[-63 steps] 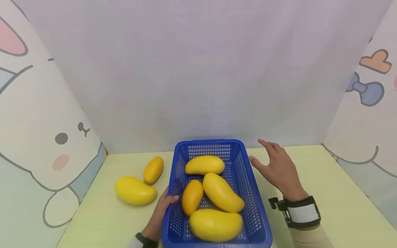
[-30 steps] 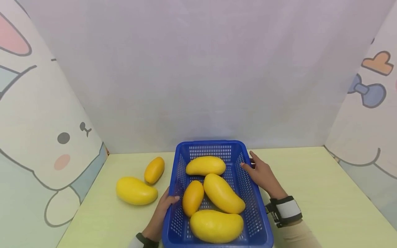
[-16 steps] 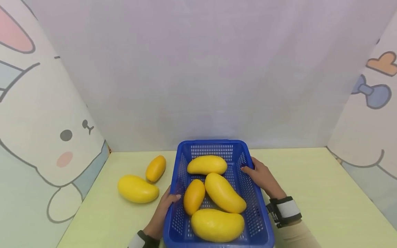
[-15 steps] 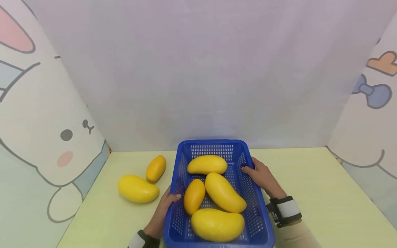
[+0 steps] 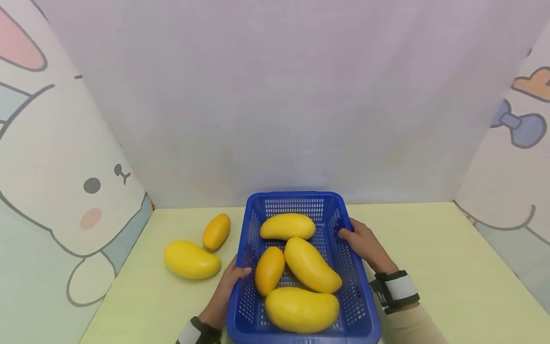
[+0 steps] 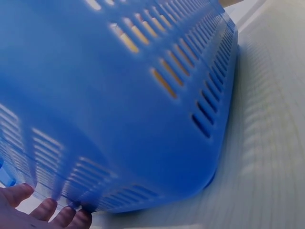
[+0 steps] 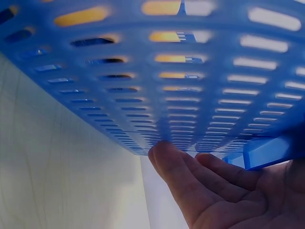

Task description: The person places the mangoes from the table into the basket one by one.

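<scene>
The left hand (image 5: pixel 227 285) and right hand (image 5: pixel 364 244) are bare. Round the right wrist (image 5: pixel 388 268) goes a broad black band (image 5: pixel 404 304) with a whitish panel (image 5: pixel 401 288) and an angular black fitting (image 5: pixel 380 291) on its inner side, then a plain beige sleeve (image 5: pixel 413 326). A similar dark band (image 5: pixel 206 330) with a pale panel (image 5: pixel 189 333) circles the left wrist (image 5: pixel 210 317).

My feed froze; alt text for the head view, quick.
The left hand and right hand grip opposite sides of a blue basket holding four fruits, three yellow and one orange. A yellow fruit and an orange one lie on the table, left of it.
</scene>
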`<state>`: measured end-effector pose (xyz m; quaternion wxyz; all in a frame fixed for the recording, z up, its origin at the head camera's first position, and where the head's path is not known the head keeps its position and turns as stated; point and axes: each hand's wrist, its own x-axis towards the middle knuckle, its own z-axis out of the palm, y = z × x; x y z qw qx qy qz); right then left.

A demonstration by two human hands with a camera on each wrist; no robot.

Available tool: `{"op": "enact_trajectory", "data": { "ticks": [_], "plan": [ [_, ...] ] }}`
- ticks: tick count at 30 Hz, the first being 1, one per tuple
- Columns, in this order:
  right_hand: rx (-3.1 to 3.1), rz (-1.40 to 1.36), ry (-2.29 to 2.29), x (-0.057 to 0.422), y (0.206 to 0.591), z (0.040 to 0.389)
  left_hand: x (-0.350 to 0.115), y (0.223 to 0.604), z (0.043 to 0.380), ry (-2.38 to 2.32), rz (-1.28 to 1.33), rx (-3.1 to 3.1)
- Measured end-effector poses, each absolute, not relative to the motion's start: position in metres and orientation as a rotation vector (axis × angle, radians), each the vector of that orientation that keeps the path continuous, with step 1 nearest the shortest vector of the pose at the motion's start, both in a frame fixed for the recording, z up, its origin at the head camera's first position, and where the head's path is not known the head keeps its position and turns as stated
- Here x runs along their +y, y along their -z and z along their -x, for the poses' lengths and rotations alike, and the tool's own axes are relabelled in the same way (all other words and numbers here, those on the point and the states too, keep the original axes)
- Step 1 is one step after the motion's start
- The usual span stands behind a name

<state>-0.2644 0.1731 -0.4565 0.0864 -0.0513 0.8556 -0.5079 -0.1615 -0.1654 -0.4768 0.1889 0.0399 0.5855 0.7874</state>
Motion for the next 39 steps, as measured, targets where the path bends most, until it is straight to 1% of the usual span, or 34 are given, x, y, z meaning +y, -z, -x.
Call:
{"op": "enact_trajectory", "data": {
  "ticks": [13, 26, 32, 39],
  "plan": [
    [2.573, 0.171, 1.485, 0.173, 0.457, 0.266, -0.171, 0.472, 0.155, -2.187, -0.123, 1.603],
    [2.589, 0.170, 1.476, 0.174, 0.459, 0.265, -0.175, 0.463, 0.160, -2.207, -0.119, 1.717],
    [2.580, 0.171, 1.479, 0.174, 0.460, 0.265, -0.180, 0.455, 0.164, -2.229, -0.126, 1.952],
    [2.573, 0.180, 1.487, 0.174, 0.459, 0.264, -0.198, 0.444, 0.168, -2.217, -0.180, 2.258]
  ]
}}
